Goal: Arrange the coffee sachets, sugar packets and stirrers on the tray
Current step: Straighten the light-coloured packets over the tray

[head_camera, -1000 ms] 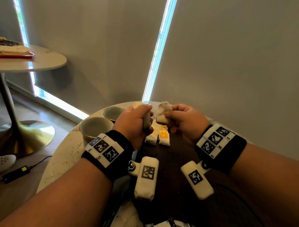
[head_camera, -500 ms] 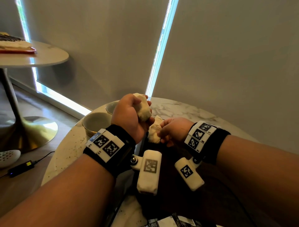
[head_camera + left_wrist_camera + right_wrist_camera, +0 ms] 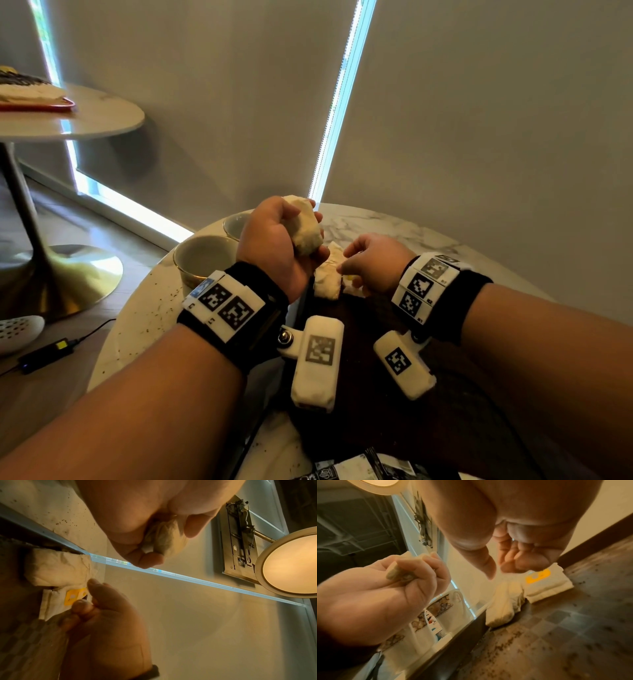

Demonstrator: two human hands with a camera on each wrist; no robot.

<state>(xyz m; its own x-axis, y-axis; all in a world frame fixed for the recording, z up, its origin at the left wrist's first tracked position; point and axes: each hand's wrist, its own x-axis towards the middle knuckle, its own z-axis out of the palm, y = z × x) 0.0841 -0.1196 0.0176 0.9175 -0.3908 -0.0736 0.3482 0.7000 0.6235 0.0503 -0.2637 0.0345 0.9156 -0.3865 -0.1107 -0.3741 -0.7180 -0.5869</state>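
Left hand (image 3: 274, 246) raised over the marble counter (image 3: 394, 226), fingers curled tight round a crumpled cream sachet (image 3: 305, 228), right hand (image 3: 373, 263) loosely curled and holding nothing just above two more sachets (image 3: 501, 605) lying on the dark tray (image 3: 565, 635), two cups (image 3: 202, 257) just left.

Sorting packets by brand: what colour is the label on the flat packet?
Yellow-orange label on a white packet, clearest in the right wrist view.

Home lounge, marble tables (image 3: 394, 222), window blinds (image 3: 479, 120)
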